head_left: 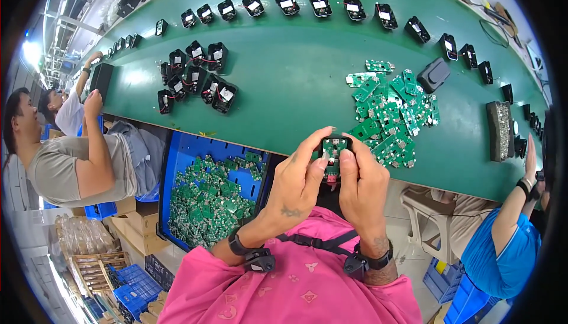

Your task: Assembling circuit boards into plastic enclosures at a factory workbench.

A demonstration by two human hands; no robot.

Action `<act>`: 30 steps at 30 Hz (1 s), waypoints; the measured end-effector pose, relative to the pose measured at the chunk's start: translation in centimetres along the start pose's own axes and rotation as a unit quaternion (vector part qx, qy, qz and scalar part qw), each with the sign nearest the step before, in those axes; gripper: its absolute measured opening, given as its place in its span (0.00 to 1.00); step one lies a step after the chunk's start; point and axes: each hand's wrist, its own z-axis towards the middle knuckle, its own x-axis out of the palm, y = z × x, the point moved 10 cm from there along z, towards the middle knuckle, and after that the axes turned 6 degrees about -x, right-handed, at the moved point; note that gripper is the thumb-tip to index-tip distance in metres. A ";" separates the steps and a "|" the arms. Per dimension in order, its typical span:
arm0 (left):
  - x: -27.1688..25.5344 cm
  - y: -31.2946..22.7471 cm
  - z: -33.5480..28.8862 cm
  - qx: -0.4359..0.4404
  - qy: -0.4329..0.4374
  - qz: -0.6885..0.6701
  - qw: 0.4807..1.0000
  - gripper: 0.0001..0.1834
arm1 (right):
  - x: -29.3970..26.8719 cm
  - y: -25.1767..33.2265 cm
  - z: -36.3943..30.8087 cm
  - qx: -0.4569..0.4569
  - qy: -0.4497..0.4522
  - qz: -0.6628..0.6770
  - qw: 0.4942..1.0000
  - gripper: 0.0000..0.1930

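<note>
One head-worn fisheye view looks steeply down, close over the hands [331, 176], out across the green table [307, 69].

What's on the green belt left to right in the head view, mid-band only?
Cluster of black housings with red wires → small black housing with a green board in it, held by left hand and right hand → pile of green circuit boards → dark grey block → black tray of small metal parts.
</note>
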 end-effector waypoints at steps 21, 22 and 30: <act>2.6 4.3 2.9 -0.286 0.215 -0.415 0.837 0.25 | 3.3 -4.6 -0.2 0.314 0.070 0.386 0.864 0.13; 2.8 4.3 2.7 -0.299 0.224 -0.444 0.814 0.24 | 3.5 -3.8 -0.4 0.312 0.098 0.414 0.850 0.14; 2.8 3.1 1.6 -0.292 0.256 -0.476 0.789 0.26 | 2.3 -2.2 -1.3 0.311 0.058 0.379 0.870 0.13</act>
